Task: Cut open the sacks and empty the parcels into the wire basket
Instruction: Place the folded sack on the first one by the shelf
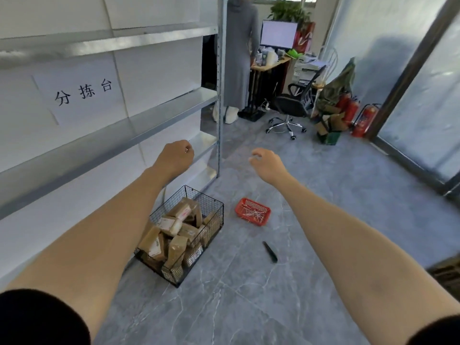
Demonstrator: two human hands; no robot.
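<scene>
A black wire basket stands on the grey floor beside the shelving, filled with several brown parcels. A black knife lies on the floor to its right. Both my arms stretch forward above the floor. My left hand is a closed fist near the shelf edge, holding nothing I can see. My right hand hangs with curled, parted fingers and is empty. No sack is in view.
A red plastic tray with white ties sits right of the basket. Metal shelving lines the left. Farther back are a person at a desk, an office chair, fire extinguishers and a glass door at right.
</scene>
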